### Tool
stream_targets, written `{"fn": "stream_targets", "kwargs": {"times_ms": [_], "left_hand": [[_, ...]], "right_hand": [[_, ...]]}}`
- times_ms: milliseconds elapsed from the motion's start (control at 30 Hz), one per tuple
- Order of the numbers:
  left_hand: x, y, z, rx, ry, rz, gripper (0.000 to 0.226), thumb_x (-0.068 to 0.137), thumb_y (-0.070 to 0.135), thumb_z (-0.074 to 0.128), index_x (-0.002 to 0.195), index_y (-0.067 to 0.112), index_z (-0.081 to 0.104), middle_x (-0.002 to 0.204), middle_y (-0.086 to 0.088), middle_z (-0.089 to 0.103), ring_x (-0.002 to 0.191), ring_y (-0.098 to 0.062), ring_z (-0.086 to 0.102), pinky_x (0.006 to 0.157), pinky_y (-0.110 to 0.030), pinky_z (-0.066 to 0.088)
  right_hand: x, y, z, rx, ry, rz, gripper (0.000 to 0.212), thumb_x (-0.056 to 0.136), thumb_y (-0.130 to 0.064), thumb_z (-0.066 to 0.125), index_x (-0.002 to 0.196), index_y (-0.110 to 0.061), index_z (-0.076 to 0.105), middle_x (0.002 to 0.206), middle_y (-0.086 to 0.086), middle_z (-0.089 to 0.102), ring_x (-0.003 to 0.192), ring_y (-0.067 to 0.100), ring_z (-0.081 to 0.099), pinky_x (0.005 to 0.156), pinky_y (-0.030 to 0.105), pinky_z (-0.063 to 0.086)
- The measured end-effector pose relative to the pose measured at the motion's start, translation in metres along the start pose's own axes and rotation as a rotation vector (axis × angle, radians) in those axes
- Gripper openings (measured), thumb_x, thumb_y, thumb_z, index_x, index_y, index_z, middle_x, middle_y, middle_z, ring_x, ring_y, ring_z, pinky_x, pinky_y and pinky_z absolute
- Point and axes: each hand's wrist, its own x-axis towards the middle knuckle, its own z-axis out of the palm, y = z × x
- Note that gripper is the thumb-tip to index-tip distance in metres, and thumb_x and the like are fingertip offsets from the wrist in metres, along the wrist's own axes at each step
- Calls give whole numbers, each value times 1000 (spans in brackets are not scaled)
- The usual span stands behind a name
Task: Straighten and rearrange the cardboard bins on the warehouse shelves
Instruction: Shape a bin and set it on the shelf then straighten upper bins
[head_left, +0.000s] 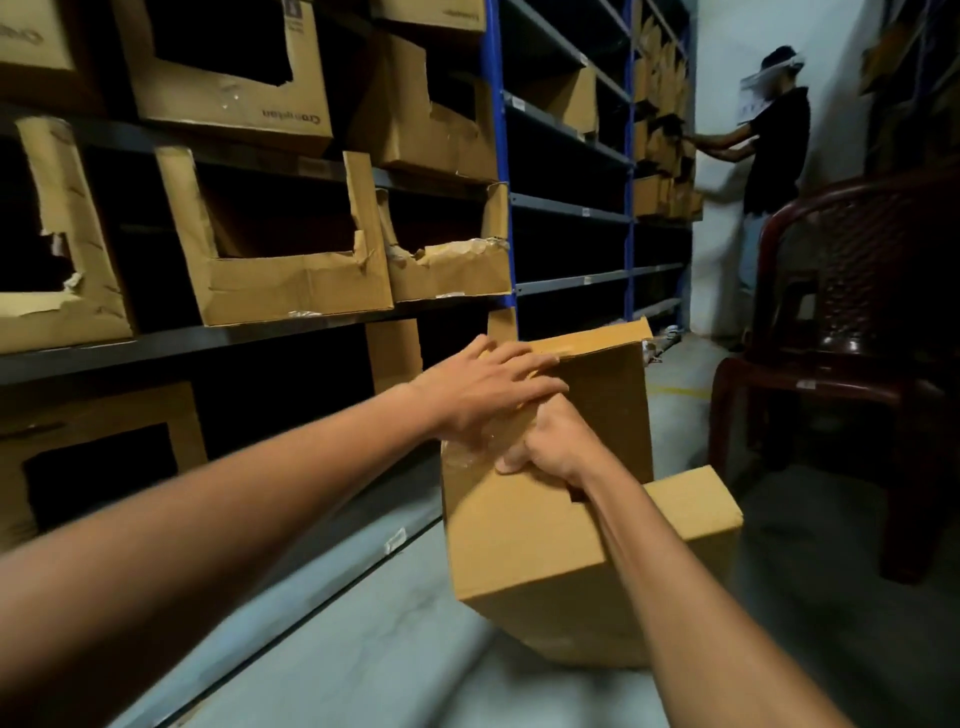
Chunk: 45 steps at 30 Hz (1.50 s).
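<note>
Fingers of both hands on cardboard bin (524, 540): L flat, R curled.

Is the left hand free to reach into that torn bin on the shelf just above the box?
Probably not right now. The left hand lies flat on the cardboard box, which the right hand also grips. The path up to the torn bin looks open, but it would have to let go first.
</note>
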Motion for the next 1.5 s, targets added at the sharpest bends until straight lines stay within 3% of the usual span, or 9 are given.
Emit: {"fn": "stream_targets", "kwargs": {"times_ms": [133, 200, 300, 400, 467, 700, 933, 1200, 1500], "left_hand": [[9, -13, -7, 11, -197, 91, 107, 56, 56, 84, 145, 25, 33, 155, 3, 27, 147, -21, 3, 116, -50, 6], [6, -16, -13, 20, -214, 125, 91, 56, 60, 82, 132, 22, 50, 145, 1, 44, 144, -21, 21, 115, -46, 10], [-6, -22, -5, 47, -185, 137, 72, 51, 71, 77, 101, 22, 64, 110, 2, 66, 110, -19, 57, 114, -42, 21], [-27, -19, 17, -125, -184, -17, 79, 44, 83, 71, 92, 21, 60, 93, 2, 66, 88, -20, 60, 89, -35, 46], [-42, -12, 35, -140, -162, -112, 81, 48, 90, 63, 93, 22, 56, 91, 3, 63, 84, -20, 60, 74, -29, 41], [-41, 35, 57, -174, -59, -249, 75, 61, 88, 53, 89, 20, 44, 89, -1, 62, 75, -20, 58, 74, -33, 42], [-49, 84, 71, -289, -98, -414, 69, 67, 84, 52, 92, 21, 42, 92, 0, 60, 73, -17, 52, 68, -31, 40], [-83, 76, 72, -257, -124, -516, 76, 66, 89, 43, 102, 22, 47, 96, 1, 62, 75, -16, 56, 65, -29, 38], [-81, 68, 49, -179, -56, -533, 77, 67, 90, 40, 104, 22, 47, 98, 1, 62, 79, -17, 58, 66, -30, 35]], "right_hand": [[-6, -12, 7, -84, -80, 12, 57, 58, -8, 87, 104, -13, 53, 101, 5, 63, 91, 23, 61, 82, 40, 52], [-4, -14, 11, -166, -133, 5, 51, 57, -11, 88, 97, -13, 56, 96, 4, 65, 87, 22, 62, 80, 39, 53], [-2, -18, 17, -318, -185, -67, 35, 56, -15, 89, 78, -12, 63, 83, 3, 68, 76, 19, 65, 69, 34, 54], [-2, -24, 27, -635, -192, -151, 50, 53, -30, 89, 92, -16, 62, 94, 2, 67, 89, 23, 62, 76, 36, 52], [-6, -27, 29, -793, -141, -204, 64, 55, -36, 88, 111, -25, 59, 103, 0, 66, 99, 24, 60, 76, 33, 44], [-25, 5, 3, -1277, -195, -79, 87, 61, -63, 79, 127, -27, 36, 114, 0, 60, 106, 24, 57, 90, 41, 40], [-41, 59, 5, -1261, -39, -235, 52, 74, -53, 72, 113, -29, 47, 108, -6, 66, 102, 16, 60, 96, 32, 28], [-29, 48, 22, -1184, -36, -428, 45, 75, -51, 72, 109, -30, 52, 110, -8, 67, 99, 13, 59, 88, 28, 29], [-30, 24, 6, -1163, 17, -443, 43, 75, -49, 74, 109, -31, 55, 104, -10, 67, 95, 11, 57, 78, 25, 20]]}}
